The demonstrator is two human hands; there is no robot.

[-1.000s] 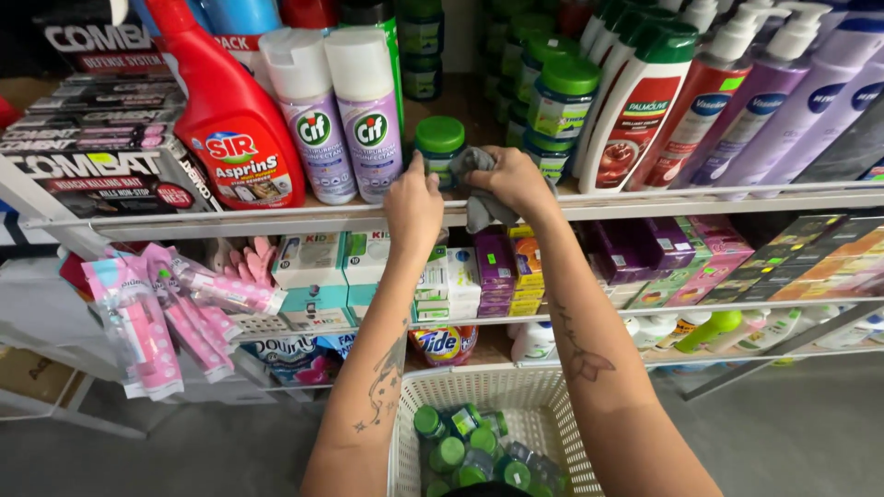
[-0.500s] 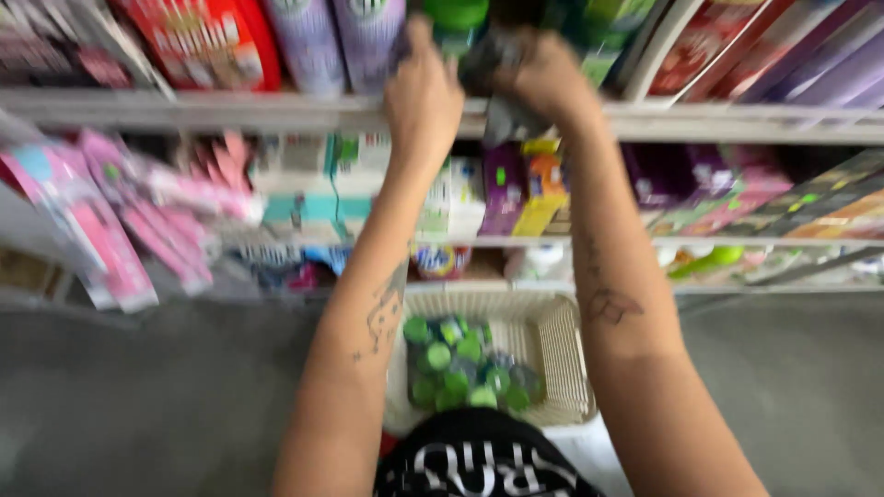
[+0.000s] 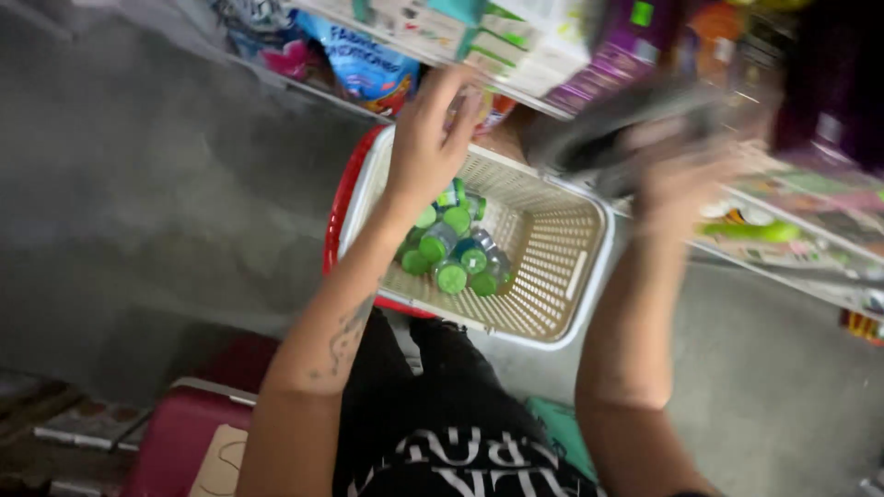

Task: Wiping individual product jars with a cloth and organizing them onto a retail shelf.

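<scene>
Right hand (image 3: 677, 170), motion-blurred, is closed around a dark grey object (image 3: 626, 129), apparently a price-label gun, though the blur leaves its kind uncertain. Left hand (image 3: 433, 138) is empty, fingers loosely spread, hanging over the near rim of the cream basket (image 3: 552, 267) and touching nothing that can be seen. In the basket lie about 8 small green-capped bottles (image 3: 451, 253), heaped toward its left side; a red rim (image 3: 336, 221) shows beneath the basket's edge.

Change from 0.5 s ago: both hands were then raised at the upper shelf, working among the bottles there; now they have dropped to basket level and the view has swung downward, so that the grey floor (image 3: 166, 184) fills the left. The lower shelf (image 3: 792, 248) of boxed goods crosses the upper right. The left hand appears positioned over the bottles, its work at the shelf broken off.
</scene>
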